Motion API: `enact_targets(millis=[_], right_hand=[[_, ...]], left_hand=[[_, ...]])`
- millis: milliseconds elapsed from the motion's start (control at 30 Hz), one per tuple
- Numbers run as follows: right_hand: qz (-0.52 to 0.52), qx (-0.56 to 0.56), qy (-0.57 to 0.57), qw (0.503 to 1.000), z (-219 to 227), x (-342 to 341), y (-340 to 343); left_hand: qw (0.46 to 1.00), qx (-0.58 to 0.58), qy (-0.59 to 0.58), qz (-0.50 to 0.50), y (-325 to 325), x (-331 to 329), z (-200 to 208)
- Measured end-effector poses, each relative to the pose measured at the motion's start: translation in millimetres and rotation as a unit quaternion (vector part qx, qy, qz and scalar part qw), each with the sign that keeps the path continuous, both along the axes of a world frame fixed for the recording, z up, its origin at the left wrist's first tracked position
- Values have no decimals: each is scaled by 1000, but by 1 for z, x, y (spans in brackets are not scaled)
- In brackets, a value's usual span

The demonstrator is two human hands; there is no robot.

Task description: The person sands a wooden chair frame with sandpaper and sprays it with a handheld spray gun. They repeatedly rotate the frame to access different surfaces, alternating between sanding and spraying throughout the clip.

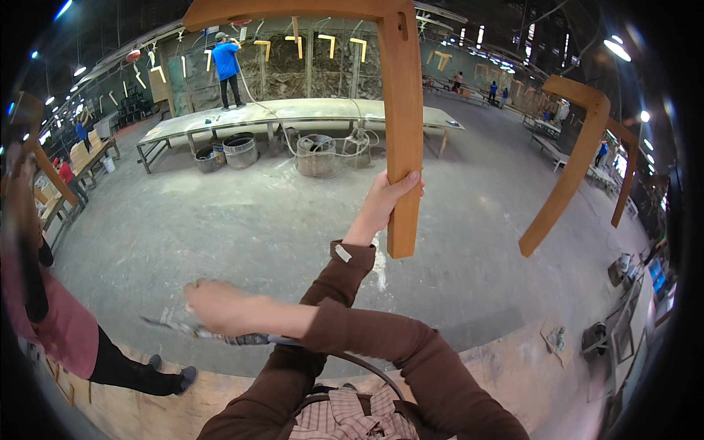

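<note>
A brown wooden frame piece with a long leg [403, 110] hangs in front of me, and its upper bar runs off the top edge. My left hand [385, 198] is closed round the leg near its lower end, thumb across the front. Crossing over my left forearm, my right hand [224, 306] reaches out to the left, blurred by motion. It is closed on a metal spray gun [253, 339], whose thin front end is smeared. A dark hose [367, 364] runs from the tool past my waist. The right fingers are partly hidden.
More bent wooden pieces [568, 183] hang at right. A person in a pink top [62, 323] stands close at left. Beyond the grey floor [293, 220], a person in blue [226, 62] stands on a long low table [293, 110], with buckets [240, 150] beneath its front edge.
</note>
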State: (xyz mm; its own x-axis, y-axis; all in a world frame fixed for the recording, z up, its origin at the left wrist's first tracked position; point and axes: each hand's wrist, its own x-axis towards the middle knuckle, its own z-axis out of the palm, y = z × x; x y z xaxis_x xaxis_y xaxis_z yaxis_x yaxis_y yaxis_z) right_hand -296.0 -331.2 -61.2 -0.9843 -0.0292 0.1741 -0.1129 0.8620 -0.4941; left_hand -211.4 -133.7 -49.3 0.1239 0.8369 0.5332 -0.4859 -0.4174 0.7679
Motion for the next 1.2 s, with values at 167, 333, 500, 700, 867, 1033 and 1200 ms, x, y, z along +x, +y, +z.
enact_targets(millis=[167, 333, 500, 700, 867, 1033, 1200], right_hand=[[-145, 143, 424, 882, 49, 149, 72], [-402, 324, 338, 787, -29, 205, 117], [-414, 364, 320, 771, -57, 191, 113], [-422, 389, 341, 745, 31, 190, 156], [-402, 371, 299, 782, -44, 195, 113], [-420, 441, 329, 721, 63, 180, 167], [-412, 463, 390, 681, 146, 162, 192]], left_hand=[[920, 239, 98, 294, -32, 5, -4], [993, -23, -90, -79, -41, -8, -1], [999, -12, -23, 29, -48, 6, -18], [985, -80, -150, 10, -35, 21, -31], [993, -77, -68, -55, -42, 1, -29], [988, -80, -130, 4, -46, 16, -28], [995, -63, -34, -68, -49, 8, -31]])
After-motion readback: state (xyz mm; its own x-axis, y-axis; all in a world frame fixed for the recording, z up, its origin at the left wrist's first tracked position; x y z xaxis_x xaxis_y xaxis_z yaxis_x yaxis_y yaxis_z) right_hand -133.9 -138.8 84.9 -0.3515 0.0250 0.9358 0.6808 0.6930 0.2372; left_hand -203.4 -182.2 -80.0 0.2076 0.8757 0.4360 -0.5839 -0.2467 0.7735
